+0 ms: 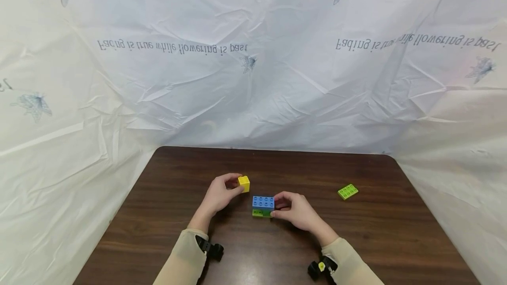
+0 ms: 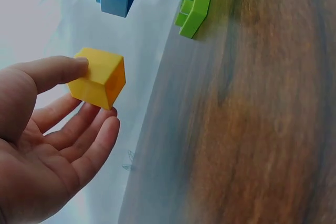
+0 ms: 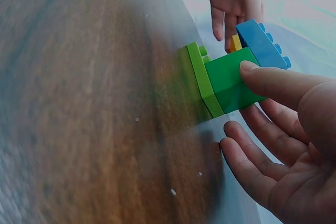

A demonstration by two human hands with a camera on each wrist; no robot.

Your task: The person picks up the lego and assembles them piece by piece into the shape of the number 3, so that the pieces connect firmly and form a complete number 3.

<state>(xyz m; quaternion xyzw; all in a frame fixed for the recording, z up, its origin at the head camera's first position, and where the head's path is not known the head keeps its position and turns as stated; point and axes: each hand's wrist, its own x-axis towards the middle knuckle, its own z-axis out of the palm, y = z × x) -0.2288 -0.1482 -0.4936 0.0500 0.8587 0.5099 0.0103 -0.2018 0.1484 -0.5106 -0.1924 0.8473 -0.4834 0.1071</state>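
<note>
In an apparent assembly step, the left hand [image 1: 222,193] pinches a yellow 2x2 brick [image 1: 244,184] between thumb and fingers, the right hand [image 1: 298,210] clamps a dark green brick [image 3: 229,81] beneath a blue 2x4 brick [image 1: 263,202], and the next move likely calls for aligning these bricks.

Soft, even light fills the head view; the pale sheeting [image 1: 253,96] is bright, and a whitish glare lies on the dark bench [image 1: 297,170] at the bottom middle. Dim shadows fall beside the sleeves [image 1: 180,258]. Both wrist views look hazy: the bench's grain smears out of focus, the sheeting washes out, and the yellow block [image 2: 97,80] keeps crisper edges.
</note>
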